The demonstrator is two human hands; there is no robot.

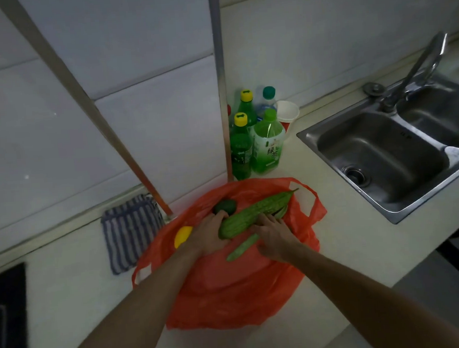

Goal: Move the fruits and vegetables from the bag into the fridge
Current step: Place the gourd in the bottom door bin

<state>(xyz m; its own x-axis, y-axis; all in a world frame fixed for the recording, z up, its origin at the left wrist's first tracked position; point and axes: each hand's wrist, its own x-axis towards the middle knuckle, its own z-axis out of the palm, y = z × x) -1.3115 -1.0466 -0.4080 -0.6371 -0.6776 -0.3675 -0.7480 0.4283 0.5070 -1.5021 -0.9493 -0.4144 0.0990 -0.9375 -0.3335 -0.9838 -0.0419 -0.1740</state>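
On counter: red bag [232, 289], mouth toward 12 o'clock. left hand [210, 237] wraps blunt end of bitter gourd [256, 210]. right hand [274, 236] at gourd's 5 o'clock, over cucumber [242, 247]; grip unclear. avocado [224, 206] at gourd's 10 o'clock, lemon [182, 235] at 9.

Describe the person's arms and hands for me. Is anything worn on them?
Both arms are bare: the left forearm and right forearm show no sleeve up to the frame's edge. The left hand and right hand wear no gloves, and no watch, bracelet or ring is visible in the dim light.
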